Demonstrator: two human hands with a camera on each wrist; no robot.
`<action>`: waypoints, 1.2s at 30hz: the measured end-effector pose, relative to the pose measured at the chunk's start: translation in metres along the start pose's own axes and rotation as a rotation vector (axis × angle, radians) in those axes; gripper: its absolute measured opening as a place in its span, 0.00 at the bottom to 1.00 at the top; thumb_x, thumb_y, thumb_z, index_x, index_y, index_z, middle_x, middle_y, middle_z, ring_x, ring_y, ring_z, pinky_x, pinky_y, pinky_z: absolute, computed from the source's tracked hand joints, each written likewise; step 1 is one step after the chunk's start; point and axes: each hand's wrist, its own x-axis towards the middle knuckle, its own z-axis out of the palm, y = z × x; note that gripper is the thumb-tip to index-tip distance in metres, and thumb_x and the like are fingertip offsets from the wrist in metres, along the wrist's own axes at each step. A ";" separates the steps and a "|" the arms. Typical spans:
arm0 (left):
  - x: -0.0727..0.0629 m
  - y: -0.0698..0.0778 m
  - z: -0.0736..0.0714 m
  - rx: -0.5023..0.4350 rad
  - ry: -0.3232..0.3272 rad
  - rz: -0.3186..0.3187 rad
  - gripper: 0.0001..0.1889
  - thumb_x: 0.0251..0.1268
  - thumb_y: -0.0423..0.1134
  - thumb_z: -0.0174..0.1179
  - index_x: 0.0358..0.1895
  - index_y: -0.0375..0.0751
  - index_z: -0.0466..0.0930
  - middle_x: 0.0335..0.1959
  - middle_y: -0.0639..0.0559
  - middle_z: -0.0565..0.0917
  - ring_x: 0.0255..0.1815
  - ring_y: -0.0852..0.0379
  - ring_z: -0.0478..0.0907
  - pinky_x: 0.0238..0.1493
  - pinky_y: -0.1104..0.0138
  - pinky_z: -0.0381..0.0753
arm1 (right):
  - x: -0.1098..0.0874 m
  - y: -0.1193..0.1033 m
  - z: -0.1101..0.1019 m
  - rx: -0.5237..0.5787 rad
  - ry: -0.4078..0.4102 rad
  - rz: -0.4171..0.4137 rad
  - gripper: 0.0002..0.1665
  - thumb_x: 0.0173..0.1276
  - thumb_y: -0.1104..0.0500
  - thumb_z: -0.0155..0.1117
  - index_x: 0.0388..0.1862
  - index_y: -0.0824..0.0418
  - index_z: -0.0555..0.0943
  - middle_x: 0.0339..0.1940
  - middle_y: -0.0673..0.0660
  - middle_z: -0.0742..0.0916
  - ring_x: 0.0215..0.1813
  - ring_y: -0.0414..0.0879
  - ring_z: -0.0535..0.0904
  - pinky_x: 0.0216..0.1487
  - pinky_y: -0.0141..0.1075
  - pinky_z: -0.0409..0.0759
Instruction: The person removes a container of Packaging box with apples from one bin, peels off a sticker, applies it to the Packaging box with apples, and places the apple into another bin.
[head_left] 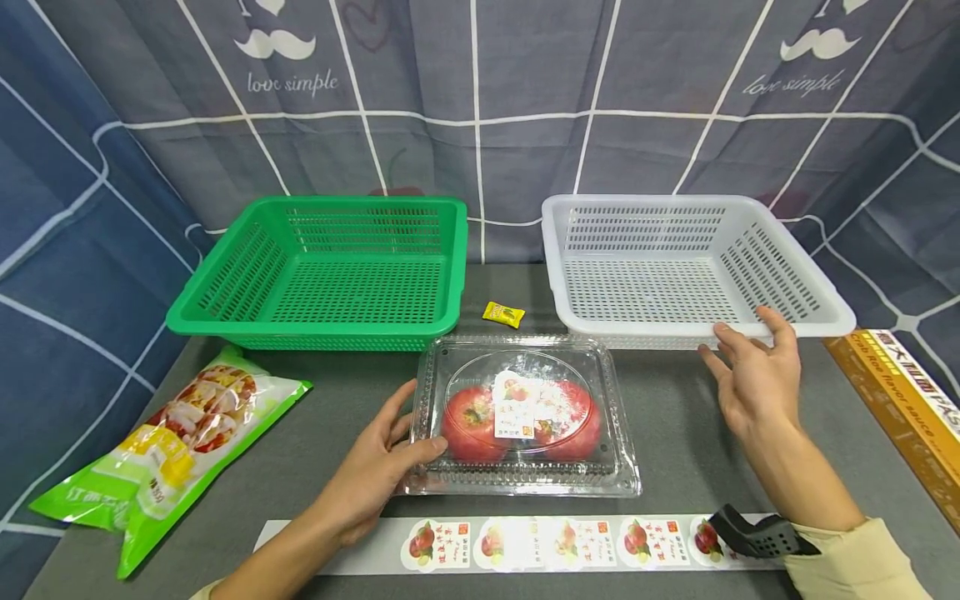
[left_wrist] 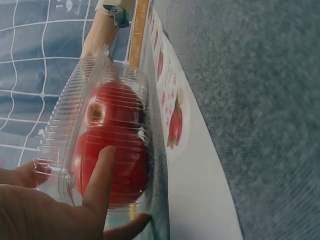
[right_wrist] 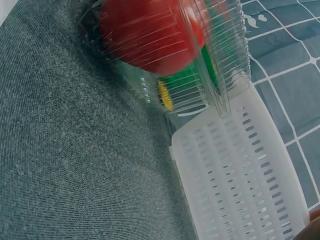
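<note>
A clear plastic clamshell box point(head_left: 525, 479) with two large red fruits point(left_wrist: 116, 160) inside sits in the middle of the grey table. Its lid carries a white label point(head_left: 514, 406) with a fruit picture. My left hand point(head_left: 378, 467) holds the box at its left end, thumb over the near corner and the other fingers along the side. To the right, my right hand point(head_left: 757, 379) is at the front rim of the white basket point(head_left: 637, 327), its fingers loosely spread and fingertips right at the rim. Nothing shows in that palm.
A green basket point(head_left: 315, 327) stands back left, with a small yellow packet point(head_left: 503, 314) between the baskets. At left lies a green-and-white food bag point(head_left: 187, 437). A strip of fruit stickers point(head_left: 360, 550) runs along the front. An orange-brown carton point(head_left: 900, 408) lies far right; a checked curtain point(head_left: 420, 150) hangs behind.
</note>
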 end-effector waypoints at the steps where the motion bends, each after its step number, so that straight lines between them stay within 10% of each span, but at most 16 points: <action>1: 0.000 0.000 0.000 -0.008 -0.011 -0.002 0.46 0.63 0.30 0.63 0.79 0.52 0.45 0.68 0.33 0.66 0.52 0.44 0.79 0.47 0.51 0.82 | 0.000 0.000 0.000 0.009 -0.002 -0.002 0.44 0.73 0.71 0.56 0.77 0.43 0.49 0.61 0.52 0.58 0.69 0.48 0.63 0.71 0.46 0.57; 21: -0.023 -0.002 0.000 -0.116 0.060 0.004 0.40 0.63 0.26 0.60 0.77 0.50 0.57 0.73 0.39 0.63 0.62 0.42 0.73 0.52 0.52 0.80 | 0.001 0.000 0.002 0.125 0.027 0.044 0.43 0.68 0.74 0.61 0.73 0.45 0.56 0.58 0.52 0.57 0.61 0.47 0.65 0.68 0.41 0.64; 36: -0.037 0.016 0.007 -0.210 -0.044 -0.005 0.39 0.67 0.29 0.59 0.78 0.46 0.52 0.75 0.42 0.60 0.63 0.40 0.72 0.50 0.50 0.80 | 0.001 -0.001 -0.001 0.093 0.042 0.031 0.44 0.68 0.73 0.60 0.75 0.46 0.56 0.55 0.52 0.55 0.54 0.45 0.64 0.64 0.37 0.70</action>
